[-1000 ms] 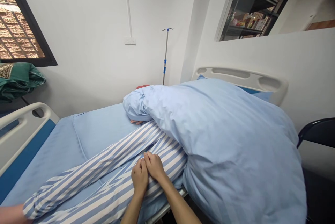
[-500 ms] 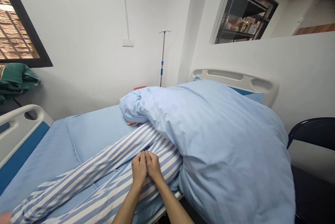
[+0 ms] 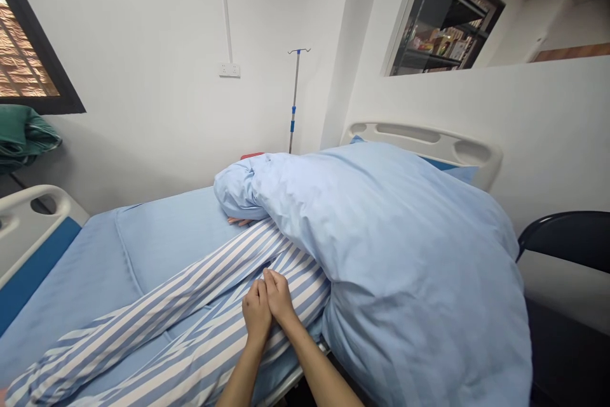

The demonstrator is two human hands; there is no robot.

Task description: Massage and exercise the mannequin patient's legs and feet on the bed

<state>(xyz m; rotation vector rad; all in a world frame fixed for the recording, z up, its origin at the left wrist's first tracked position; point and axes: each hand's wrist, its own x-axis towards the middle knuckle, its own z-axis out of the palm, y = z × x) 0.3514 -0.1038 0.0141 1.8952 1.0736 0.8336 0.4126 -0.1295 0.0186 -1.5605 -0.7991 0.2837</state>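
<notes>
Left hand [image 3: 257,312] against right [image 3: 279,296] (over trousers [image 3: 166,305])

No text, label, brand, number or sign is legible. The packages [image 3: 443,45] on the shelves [image 3: 431,59], seen through the opening at upper right, show coloured surfaces too small and blurred for any lettering to be made out.
</notes>
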